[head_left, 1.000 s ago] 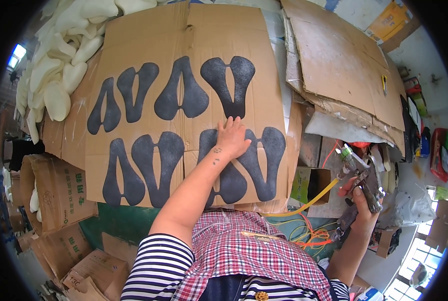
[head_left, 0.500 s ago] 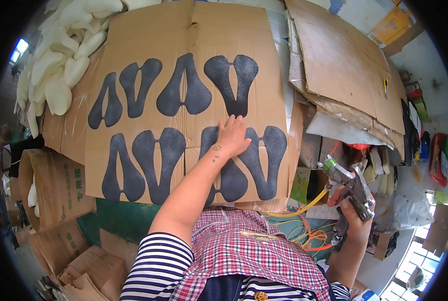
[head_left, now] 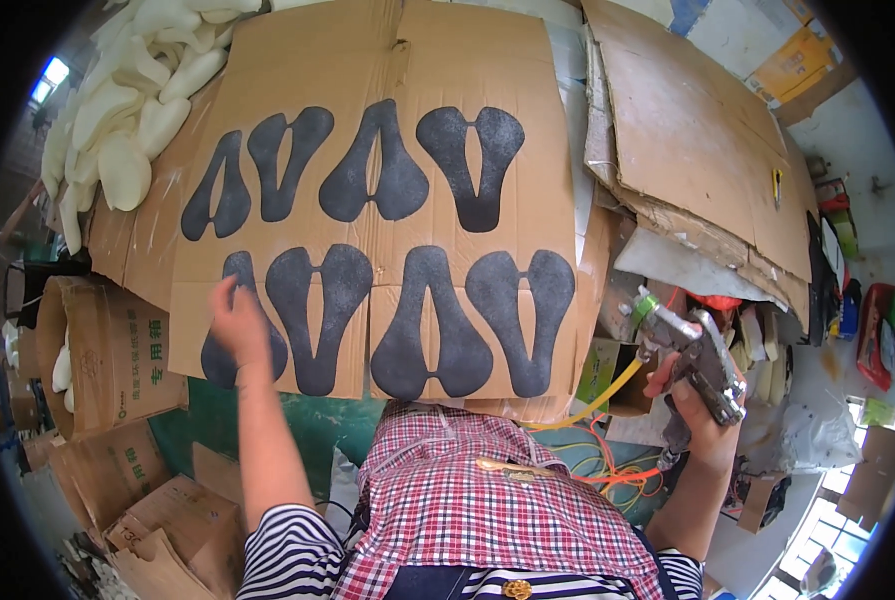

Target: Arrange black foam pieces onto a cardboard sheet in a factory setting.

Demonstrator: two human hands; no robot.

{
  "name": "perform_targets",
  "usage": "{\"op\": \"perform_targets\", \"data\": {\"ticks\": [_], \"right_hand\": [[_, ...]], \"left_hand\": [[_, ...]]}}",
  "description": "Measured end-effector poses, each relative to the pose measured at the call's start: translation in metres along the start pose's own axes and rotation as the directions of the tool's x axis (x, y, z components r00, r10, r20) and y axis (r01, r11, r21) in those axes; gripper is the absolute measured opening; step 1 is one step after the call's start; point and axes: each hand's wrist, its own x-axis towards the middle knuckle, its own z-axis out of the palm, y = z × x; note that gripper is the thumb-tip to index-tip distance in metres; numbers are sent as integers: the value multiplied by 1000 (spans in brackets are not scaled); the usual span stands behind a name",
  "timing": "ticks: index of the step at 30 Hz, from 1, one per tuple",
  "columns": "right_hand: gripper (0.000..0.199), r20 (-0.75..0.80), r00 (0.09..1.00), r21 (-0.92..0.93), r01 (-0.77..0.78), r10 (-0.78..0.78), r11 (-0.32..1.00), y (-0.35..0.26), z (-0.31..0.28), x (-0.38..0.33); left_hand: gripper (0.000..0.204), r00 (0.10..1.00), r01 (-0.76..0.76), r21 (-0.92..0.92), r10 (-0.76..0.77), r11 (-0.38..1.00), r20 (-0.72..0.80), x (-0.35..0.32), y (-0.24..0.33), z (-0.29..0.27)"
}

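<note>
Two rows of flat black saddle-shaped pieces, each with a slot down its middle, lie on a cardboard sheet (head_left: 297,60). My left hand (head_left: 239,322) is over the front-left black piece (head_left: 222,365) and hides part of it. Its fingers are smeared by motion, and whether they touch the piece I cannot tell. To its right lie another black piece (head_left: 317,300), one with its narrow end away from me (head_left: 407,340), and one at the front right (head_left: 547,300). Off the sheet's right side, my right hand (head_left: 702,410) is closed around a metal spray gun (head_left: 702,365) with a yellow hose (head_left: 612,385).
Cream foam pieces (head_left: 157,100) are heaped at the far left. Stacked cardboard sheets (head_left: 707,130) stand at the right, with a yellow cutter (head_left: 776,187) on top. Cardboard boxes (head_left: 107,350) line the left. Orange and yellow hoses (head_left: 617,478) coil below the sheet's right front.
My left hand has moved left from the right-hand pieces to the front-left one, uncovering the front-row piece it hid. My right hand still holds the spray gun in nearly the same place.
</note>
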Motion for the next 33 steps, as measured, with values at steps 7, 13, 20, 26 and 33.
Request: {"op": "perform_targets", "data": {"ticks": [7,13,20,26,33], "right_hand": [[35,-110,993,-38,46,-50,998,4,3,15],[51,115,991,-39,75,-70,996,4,1,16],[27,-61,996,-41,68,-70,997,2,4,23],[51,108,994,-4,-10,10,1000,3,-10,-2],[54,144,989,-10,-45,46,999,4,-24,-22]], "left_hand": [[26,574,662,47,-466,748,-673,-47,-184,-147],[32,328,938,174,-930,299,-165,-197,-225,-169],[24,88,895,399,-957,198,277,-232,-213,-87],[24,208,925,241,-922,295,327,-195,-220,-67],[27,221,918,235,-903,321,368,-197,-202,-48]]}}
